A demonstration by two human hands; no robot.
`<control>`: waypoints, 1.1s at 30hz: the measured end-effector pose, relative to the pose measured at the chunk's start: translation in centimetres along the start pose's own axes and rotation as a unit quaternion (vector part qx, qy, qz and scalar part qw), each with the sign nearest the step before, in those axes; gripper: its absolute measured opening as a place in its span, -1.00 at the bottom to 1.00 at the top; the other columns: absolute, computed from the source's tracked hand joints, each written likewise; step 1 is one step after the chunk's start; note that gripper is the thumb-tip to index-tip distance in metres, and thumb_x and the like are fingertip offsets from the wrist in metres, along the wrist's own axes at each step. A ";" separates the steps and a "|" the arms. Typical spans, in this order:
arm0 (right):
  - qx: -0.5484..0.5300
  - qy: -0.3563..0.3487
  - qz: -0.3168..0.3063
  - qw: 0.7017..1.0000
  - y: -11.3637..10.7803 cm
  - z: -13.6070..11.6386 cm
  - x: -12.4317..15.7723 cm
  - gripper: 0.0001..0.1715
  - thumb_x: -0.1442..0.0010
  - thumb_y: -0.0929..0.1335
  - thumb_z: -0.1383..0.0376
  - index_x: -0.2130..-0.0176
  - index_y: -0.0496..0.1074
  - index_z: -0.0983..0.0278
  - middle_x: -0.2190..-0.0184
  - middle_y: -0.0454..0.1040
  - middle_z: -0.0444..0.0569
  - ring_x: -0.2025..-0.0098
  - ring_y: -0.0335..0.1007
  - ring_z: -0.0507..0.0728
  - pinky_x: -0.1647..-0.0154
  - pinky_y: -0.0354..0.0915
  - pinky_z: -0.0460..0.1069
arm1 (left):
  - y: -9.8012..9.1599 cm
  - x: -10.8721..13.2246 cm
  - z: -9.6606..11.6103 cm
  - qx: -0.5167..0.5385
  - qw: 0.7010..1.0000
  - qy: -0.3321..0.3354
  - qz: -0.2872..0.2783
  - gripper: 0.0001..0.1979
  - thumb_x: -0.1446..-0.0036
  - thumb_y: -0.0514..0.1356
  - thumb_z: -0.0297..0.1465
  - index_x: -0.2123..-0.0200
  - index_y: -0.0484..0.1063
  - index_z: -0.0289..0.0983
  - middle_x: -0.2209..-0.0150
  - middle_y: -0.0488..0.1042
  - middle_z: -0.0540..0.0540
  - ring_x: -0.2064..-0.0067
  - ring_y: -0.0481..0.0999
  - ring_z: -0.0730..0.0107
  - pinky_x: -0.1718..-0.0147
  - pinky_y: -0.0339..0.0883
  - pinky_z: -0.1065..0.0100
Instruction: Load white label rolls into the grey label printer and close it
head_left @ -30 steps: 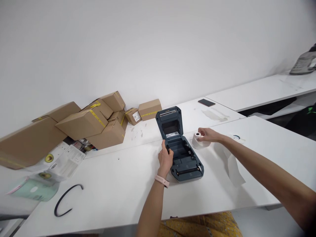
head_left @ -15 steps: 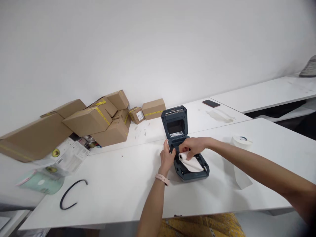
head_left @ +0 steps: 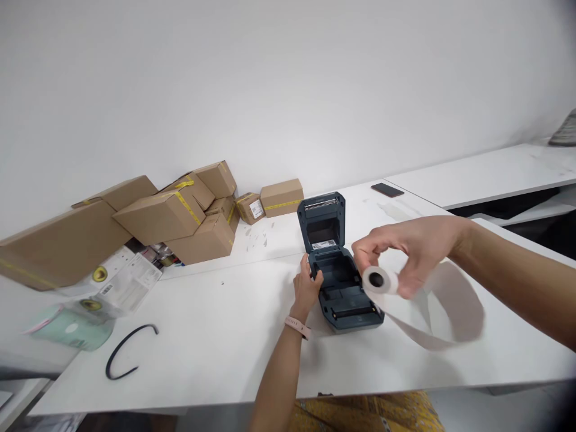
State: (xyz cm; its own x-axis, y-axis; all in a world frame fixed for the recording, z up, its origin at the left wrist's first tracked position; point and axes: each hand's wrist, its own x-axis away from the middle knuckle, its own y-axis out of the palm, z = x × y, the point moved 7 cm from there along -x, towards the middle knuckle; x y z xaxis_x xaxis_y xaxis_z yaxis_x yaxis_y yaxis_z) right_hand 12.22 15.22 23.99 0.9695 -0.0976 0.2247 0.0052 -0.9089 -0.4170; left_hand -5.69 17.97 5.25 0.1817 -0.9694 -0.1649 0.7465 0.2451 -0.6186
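A dark blue-grey label printer stands on the white table with its lid raised, its inner bay exposed. My left hand, a pink band at the wrist, grips the printer's left edge with the thumb over the rim. Just right of the bay, my right hand pinches a small roll of white paper by its ends; a dark core hole faces me. A wide white paper strip curves to the right below that hand, blurred in places. The larger roll that lay on the right is hidden behind my hand.
Cardboard boxes with yellow tape are piled at the back left. Clear packets, a mint-green pouch and a thin black curved band lie at left. A phone rests near the wall.
My right hand has come out of the printer's bay, moving right and up toward me with the small paper roll. My left hand stays on the printer's edge.
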 end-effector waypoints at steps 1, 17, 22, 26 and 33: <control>-0.027 -0.007 -0.027 0.999 0.7 0.1 -0.2 -0.37 0.17 0.54 -0.09 0.27 0.37 0.26 0.35 0.53 -0.06 0.30 0.45 0.12 0.28 0.37 0.00 | 0.0 0.0 0.0 -0.002 1.000 -0.002 0.000 -0.37 -0.22 0.07 -0.25 -0.33 0.00 -0.17 0.00 0.54 -0.14 -0.02 0.53 0.18 -0.01 0.28 0.26; 0.496 0.165 0.135 0.842 -1.7 16.8 -11.8 -0.69 0.08 0.38 0.45 0.24 0.52 0.37 0.24 0.58 0.19 0.15 0.48 0.29 0.03 0.15 0.08 | 0.4 -0.2 -1.1 0.008 1.000 0.017 0.014 -0.27 -0.11 0.14 -0.40 -0.34 0.00 -0.16 -0.06 0.51 -0.16 -0.04 0.51 0.05 0.01 0.29 0.16; 0.525 0.170 0.123 0.825 -1.4 19.0 -12.6 -0.69 0.09 0.36 0.47 0.26 0.55 0.44 0.28 0.59 0.24 0.21 0.50 0.27 0.02 0.12 0.06 | 0.3 -0.1 -1.0 0.019 1.000 0.011 0.017 -0.27 -0.10 0.15 -0.41 -0.34 0.02 -0.15 -0.15 0.43 -0.19 -0.10 0.47 0.04 -0.02 0.27 0.15; 0.544 0.166 0.129 0.812 -1.4 20.1 -12.6 -0.70 0.07 0.34 0.49 0.28 0.56 0.49 0.29 0.59 0.30 0.20 0.50 0.28 0.02 0.11 0.06 | 0.3 0.0 -0.9 0.036 0.999 0.006 0.016 -0.27 -0.13 0.16 -0.37 -0.34 -0.02 -0.17 -0.16 0.42 -0.21 -0.09 0.48 0.09 -0.02 0.28 0.17; 0.546 0.159 0.142 0.810 -1.4 20.2 -12.7 -0.71 0.03 0.33 0.48 0.27 0.56 0.48 0.28 0.59 0.27 0.24 0.51 0.27 0.05 0.13 0.07 | 0.6 -0.1 -0.6 -0.004 1.000 0.011 0.018 -0.18 -0.14 0.16 -0.27 -0.38 -0.18 -0.19 -0.15 0.43 -0.23 -0.09 0.47 0.05 0.01 0.28 0.20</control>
State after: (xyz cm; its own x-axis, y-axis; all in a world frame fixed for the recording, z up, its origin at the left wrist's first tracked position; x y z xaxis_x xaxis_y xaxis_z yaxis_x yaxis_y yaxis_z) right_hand 4.82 25.92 3.95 0.8588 -0.4967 0.1257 0.1743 0.0525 -0.9833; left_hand -5.65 18.16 4.48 0.1938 -0.9596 -0.2042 0.7344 0.2799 -0.6183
